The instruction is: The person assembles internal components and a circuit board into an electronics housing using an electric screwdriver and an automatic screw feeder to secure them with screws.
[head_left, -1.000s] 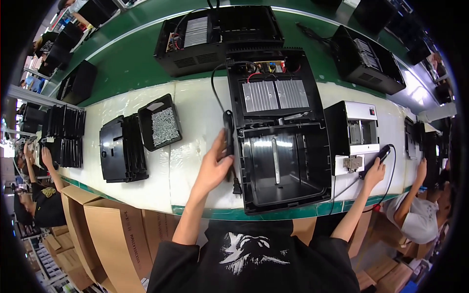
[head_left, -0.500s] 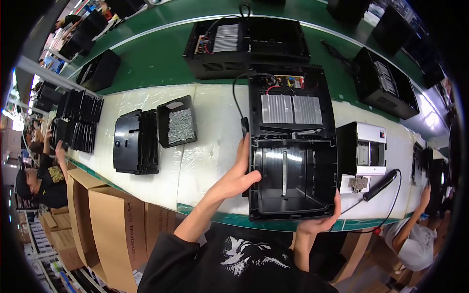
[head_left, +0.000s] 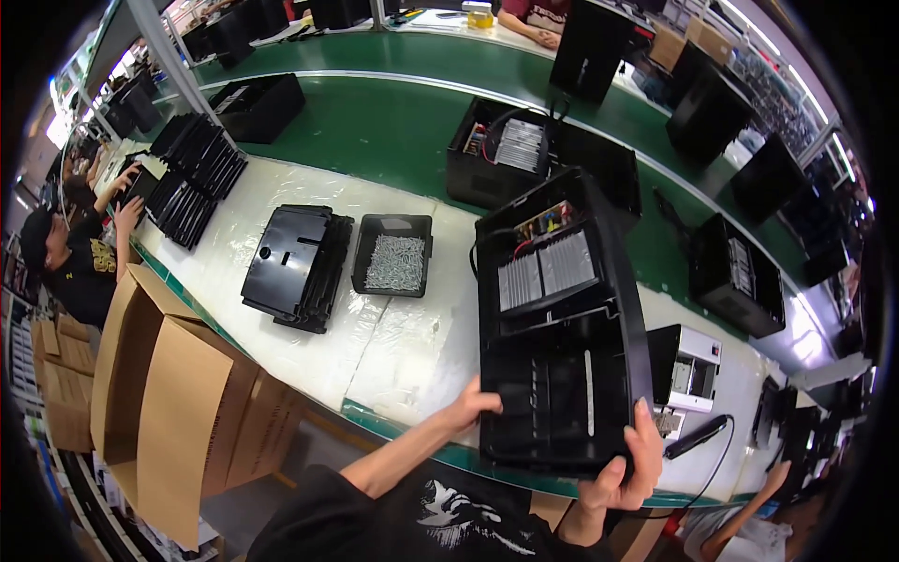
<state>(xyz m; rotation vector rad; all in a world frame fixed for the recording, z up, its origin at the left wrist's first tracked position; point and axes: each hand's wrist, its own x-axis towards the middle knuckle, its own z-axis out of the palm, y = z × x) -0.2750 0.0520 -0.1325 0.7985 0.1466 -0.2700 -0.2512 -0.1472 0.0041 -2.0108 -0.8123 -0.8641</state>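
Both my hands grip a black plastic casing (head_left: 640,361), tilted above the near edge of the workbench. My left hand (head_left: 468,405) is closed on its left wall, thumb over the rim. At its near right corner my right hand (head_left: 635,461) is wrapped round the edge, thumb toward me. Inside the casing's far half sit silver finned heat sinks (head_left: 567,260) and a small circuit board (head_left: 548,223) with wires. The near half is a deep compartment with a pale upright strip (head_left: 589,393). The fingertips under the casing are hidden.
Left on the bench are stacked black panels (head_left: 286,258) and a black tray (head_left: 426,232) of screws (head_left: 394,264). A silver-white machine (head_left: 697,363) and a corded screwdriver (head_left: 695,437) lie right. More casings (head_left: 468,178) stand on the green conveyor (head_left: 375,122). A cardboard box (head_left: 183,403) stands left.
The casing has gone from lying flat to tilted and turned, its far end now leaning left. My right hand has shifted up its corner. The head view has swung round.
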